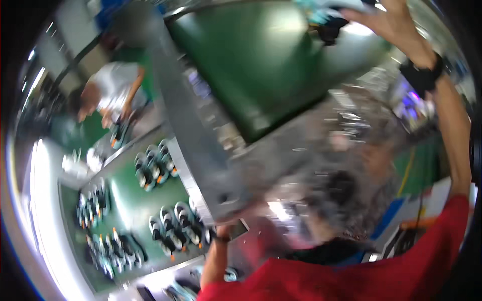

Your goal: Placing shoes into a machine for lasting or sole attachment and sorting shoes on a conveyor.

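My right hand, with a black band on its wrist, reaches up at the top right. Its thumb stands apart from the fingers, which the upper edge partly cuts off, and the hand looks open. Close beside the thumb is a blurred dark and teal item, perhaps a shoe, over the green belt. Low in the middle, my left hand is at the near end of a long grey metal beam. Blur and the beam's end hide its fingers, so its grip does not show.
Rows of black and white shoes with orange and teal parts stand on a green surface at the left. Beyond them a person in a light shirt handles a shoe. Blurred clear plastic lies right of the middle.
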Demonstrator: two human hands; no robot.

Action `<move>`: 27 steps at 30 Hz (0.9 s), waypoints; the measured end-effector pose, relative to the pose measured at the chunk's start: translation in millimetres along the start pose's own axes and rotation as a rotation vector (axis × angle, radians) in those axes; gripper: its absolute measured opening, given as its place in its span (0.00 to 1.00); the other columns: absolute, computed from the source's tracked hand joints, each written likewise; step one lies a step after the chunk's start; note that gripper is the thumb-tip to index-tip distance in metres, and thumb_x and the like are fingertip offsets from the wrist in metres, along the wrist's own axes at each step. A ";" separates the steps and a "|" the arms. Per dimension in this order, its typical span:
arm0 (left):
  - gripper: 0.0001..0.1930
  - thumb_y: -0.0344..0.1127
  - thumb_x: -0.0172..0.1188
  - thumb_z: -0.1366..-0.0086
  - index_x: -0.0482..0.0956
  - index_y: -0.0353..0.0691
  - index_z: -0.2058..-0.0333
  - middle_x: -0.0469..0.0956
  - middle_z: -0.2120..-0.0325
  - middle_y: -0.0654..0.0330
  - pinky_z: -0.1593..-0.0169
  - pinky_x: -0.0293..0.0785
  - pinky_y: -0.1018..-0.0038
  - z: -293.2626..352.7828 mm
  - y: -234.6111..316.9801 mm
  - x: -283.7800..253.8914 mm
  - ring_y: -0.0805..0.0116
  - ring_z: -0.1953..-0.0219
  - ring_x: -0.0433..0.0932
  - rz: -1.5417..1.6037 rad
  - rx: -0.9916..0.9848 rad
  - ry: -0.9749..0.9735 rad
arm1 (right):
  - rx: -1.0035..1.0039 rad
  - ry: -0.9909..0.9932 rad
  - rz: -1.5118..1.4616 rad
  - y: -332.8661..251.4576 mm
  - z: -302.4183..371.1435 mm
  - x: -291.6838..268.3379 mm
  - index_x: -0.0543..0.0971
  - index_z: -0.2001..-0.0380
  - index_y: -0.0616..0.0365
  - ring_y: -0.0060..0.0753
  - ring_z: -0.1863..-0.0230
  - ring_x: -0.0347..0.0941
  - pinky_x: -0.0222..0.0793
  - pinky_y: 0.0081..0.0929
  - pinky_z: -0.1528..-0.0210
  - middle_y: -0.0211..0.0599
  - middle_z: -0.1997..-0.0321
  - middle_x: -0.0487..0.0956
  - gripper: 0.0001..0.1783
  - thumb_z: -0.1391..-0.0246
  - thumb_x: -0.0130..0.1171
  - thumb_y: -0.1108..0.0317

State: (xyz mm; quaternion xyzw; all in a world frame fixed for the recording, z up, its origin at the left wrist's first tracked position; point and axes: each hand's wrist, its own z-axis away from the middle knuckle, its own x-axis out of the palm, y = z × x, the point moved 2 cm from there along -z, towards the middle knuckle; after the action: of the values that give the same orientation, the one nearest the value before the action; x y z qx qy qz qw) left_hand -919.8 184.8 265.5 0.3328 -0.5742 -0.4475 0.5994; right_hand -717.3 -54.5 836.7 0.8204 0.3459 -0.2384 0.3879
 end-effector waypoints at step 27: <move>0.30 0.33 0.63 0.38 0.63 0.33 0.39 0.74 0.50 0.53 0.46 0.71 0.69 399.9 22.8 688.2 0.67 0.51 0.74 -0.172 -0.256 -1.382 | 1.941 1.055 0.131 -538.5 541.9 -503.3 0.67 0.40 0.61 0.27 0.52 0.71 0.68 0.25 0.47 0.39 0.48 0.75 0.41 0.58 0.68 0.59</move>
State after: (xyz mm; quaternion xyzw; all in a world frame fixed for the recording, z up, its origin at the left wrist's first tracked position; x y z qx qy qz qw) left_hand -1352.0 -392.8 602.6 -0.0565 -0.7378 -0.6660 0.0945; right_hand -1514.8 -433.8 597.4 0.7915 0.0900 -0.0077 -0.6045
